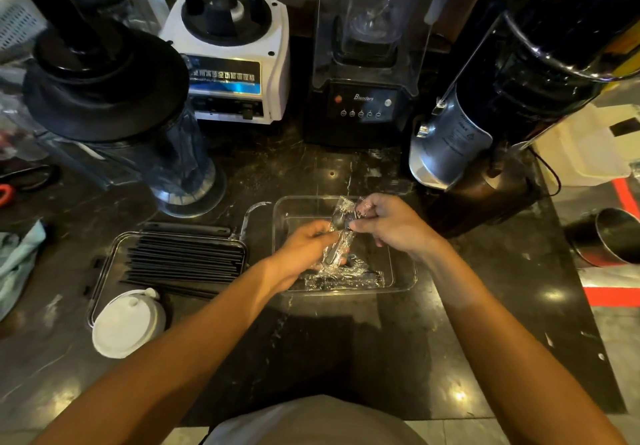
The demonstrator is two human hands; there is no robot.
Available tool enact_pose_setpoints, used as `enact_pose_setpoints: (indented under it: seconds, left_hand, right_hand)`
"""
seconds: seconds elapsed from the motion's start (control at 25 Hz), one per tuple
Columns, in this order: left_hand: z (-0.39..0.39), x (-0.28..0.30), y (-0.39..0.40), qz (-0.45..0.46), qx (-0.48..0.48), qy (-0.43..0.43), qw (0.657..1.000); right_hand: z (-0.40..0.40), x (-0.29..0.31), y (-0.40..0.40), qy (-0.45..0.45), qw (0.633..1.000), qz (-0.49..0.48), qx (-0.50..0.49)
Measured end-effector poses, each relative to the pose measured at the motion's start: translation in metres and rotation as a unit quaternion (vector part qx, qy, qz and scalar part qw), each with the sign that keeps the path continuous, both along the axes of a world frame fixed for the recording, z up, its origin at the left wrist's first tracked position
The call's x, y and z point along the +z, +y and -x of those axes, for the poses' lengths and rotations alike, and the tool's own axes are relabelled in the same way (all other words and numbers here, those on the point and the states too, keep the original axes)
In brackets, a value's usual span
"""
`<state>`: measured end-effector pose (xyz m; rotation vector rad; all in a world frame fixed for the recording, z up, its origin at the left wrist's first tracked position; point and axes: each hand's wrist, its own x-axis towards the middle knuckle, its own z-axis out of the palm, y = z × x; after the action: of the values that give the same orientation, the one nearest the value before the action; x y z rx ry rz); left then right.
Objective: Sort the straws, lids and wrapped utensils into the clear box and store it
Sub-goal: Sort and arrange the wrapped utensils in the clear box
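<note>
Both of your hands are over the clear box (403, 271), which sits on the dark table (346, 340) right of centre. Your left hand (304, 247) curls round the lower end of a wrapped utensil (341, 236), and your right hand (388, 223) pinches its upper end, where the crinkled wrap sticks out beyond your fingers. So each grip is closed on that same packet, held just above the box. You can see a dark spoon bowl through the wrap between your hands.

Under your hands, a second wrapped packet (346, 280) lies flat along the near wall inside the box. That makes two packets you can count; whether more sit beneath your hands cannot be told.

To the left, a second clear tray (104, 271) holds a bundle of black straws (183, 261), lying side by side, too many and too close to count. At the near left corner of that tray rests a stack of white lids (128, 321); the number in the stack cannot be told.

Along the far side of the table stand four machines: a blender jug with a black lid (114, 105) at far left, a white blender base (228, 60), a black blender (363, 63) in a clear hood, and a grinder (485, 126) at far right.
</note>
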<state>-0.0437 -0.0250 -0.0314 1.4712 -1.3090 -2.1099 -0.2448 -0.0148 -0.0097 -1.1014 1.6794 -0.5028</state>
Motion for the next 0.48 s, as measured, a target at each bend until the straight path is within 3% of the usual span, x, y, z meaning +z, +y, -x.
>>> enact_pose_setpoints:
  seconds: [0.2,0.28,0.32,0.4,0.48]
  left_hand:
    - [0.000,0.000,0.004,-0.035,0.044,0.039,0.998]
    - [-0.002,-0.004,0.003,-0.031,0.081,0.038,0.995]
    - [-0.002,-0.006,0.002,-0.020,0.101,0.026,0.994]
    - [0.000,-0.011,-0.001,0.002,0.132,0.007,0.991]
    - [0.001,-0.011,-0.004,0.008,0.155,0.007,0.988]
  right_hand:
    - [-0.009,-0.010,0.006,-0.092,0.990,0.007,-0.107]
    - [-0.009,-0.018,0.010,-0.002,0.996,-0.004,-0.088]
    - [-0.011,-0.024,0.013,0.081,0.996,-0.023,-0.018]
    - [-0.021,-0.036,0.023,0.228,0.960,-0.072,0.147]
    - [-0.030,-0.043,0.031,0.299,0.929,-0.085,0.199]
